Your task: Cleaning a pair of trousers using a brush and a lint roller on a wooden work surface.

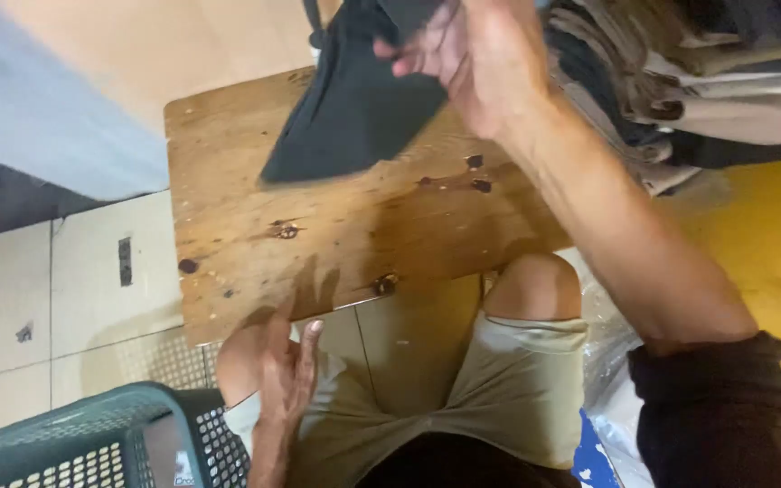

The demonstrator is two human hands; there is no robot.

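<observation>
My right hand (463,50) reaches forward at the top of the view and grips a dark, nearly black piece of cloth (354,108). The cloth hangs from it over the far part of a worn wooden board (318,244) that lies in front of my knees. My left hand (286,380) rests flat on my left knee, fingers spread and holding nothing. I wear light khaki shorts (508,389) and a dark sleeve on the right arm.
A heap of folded clothes (707,81) in beige, white and dark tones lies at the top right. A teal plastic basket (92,443) stands at the bottom left. Pale floor tiles (74,298) spread to the left; clear plastic wrap (607,361) sits by my right knee.
</observation>
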